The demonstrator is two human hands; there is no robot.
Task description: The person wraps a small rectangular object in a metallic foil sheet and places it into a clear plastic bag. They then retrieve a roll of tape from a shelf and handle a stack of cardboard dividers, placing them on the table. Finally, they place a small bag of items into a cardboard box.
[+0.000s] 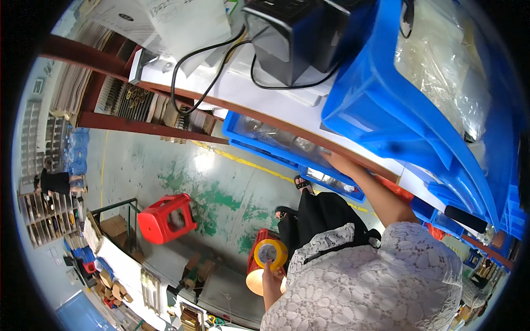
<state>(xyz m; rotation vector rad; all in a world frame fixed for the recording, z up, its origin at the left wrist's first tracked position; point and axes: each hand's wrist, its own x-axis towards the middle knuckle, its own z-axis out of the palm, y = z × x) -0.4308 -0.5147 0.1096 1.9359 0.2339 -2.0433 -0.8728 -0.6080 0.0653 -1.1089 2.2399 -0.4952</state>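
Observation:
A roll of yellow tape [282,252] is in my left hand [269,270], low on my left side, with a finger or thumb reaching into its core. My right arm stretches forward under the edge of the white shelf. At its end, my right hand [331,158] is by a blue bin [231,128] that holds clear plastic bags [270,133]. The shelf edge and shadow hide most of its fingers, so what they hold, if anything, cannot be made out. Another blue bin [356,194] with bagged items sits close to my right forearm.
On the shelf [259,105] stand black box-shaped devices [284,38] with a loose black cable [193,52]. A large blue bin [381,105] of plastic bags overhangs its right side. A red stool [165,218] stands on the floor; another person [55,182] is far left.

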